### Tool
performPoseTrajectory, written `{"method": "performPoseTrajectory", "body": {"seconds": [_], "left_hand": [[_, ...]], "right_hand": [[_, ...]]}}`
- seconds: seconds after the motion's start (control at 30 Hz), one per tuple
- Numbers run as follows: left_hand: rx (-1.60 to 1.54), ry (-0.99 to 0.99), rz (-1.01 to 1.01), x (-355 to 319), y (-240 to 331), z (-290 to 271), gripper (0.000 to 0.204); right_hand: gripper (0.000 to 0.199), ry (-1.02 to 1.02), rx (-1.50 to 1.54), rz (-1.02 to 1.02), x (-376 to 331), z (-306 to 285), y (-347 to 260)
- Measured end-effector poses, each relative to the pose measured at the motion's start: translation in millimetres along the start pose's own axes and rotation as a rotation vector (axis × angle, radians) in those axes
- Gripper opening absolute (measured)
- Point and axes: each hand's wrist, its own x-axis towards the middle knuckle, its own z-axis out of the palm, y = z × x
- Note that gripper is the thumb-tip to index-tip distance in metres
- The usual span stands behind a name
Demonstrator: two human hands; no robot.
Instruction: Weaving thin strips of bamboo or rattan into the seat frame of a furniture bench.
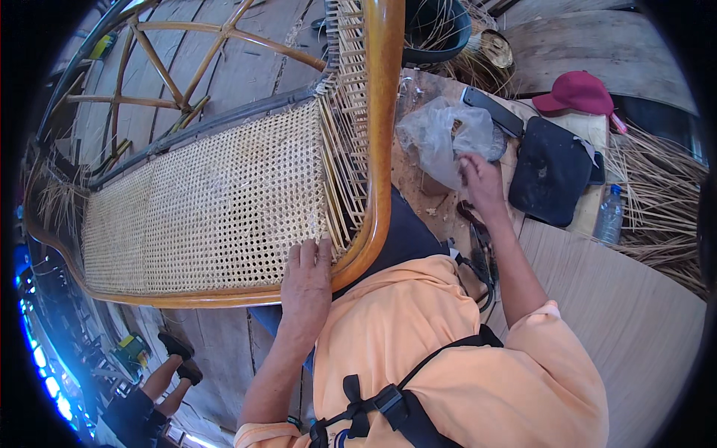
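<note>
Head view, looking down on a person in an orange shirt (pixel 448 358). Left hand (pixel 306 280) lies flat and open on the woven cane seat (pixel 202 201) of a long chair frame (pixel 385 112), fingers spread a little, next to loose cane strips (pixel 343 149) at the unfinished end. It holds nothing.

Right hand (pixel 478 179) reaches to a clear plastic bag (pixel 444 134) on the wooden work table (pixel 418 187). Fingertips touch the bag; if they pinch it or only rest on it, I cannot tell. Bag looks crumpled w/ something brownish inside, not clear what.

Near the bag: a dark flat pouch (pixel 553 172), a red cap (pixel 579 93) and, at the table edge, a plastic bottle (pixel 610 216) w/ blue cap, contents not visible. Above the table, a dark bucket (pixel 437 30) holds thin cane strands sticking out. More loose cane (pixel 657 194) lies on the right.

Bottom left, another person's feet in dark sandals (pixel 179 358).
</note>
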Motion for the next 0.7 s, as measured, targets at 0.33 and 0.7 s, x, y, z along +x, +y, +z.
{"method": "performPoseTrajectory", "body": {"seconds": [0.33,0.7], "left_hand": [[-0.042,-0.098,-0.027,-0.9,-8.2,-3.1,0.060],[-0.263,-0.001,-0.015,12.8,-26.1,-1.3,0.060]], "right_hand": [[0.019,0.187,-0.301,-0.120,55.8,6.3,0.3],[0.024,0.170,-0.598,-0.063,79.1,31.1,12.5]]}}
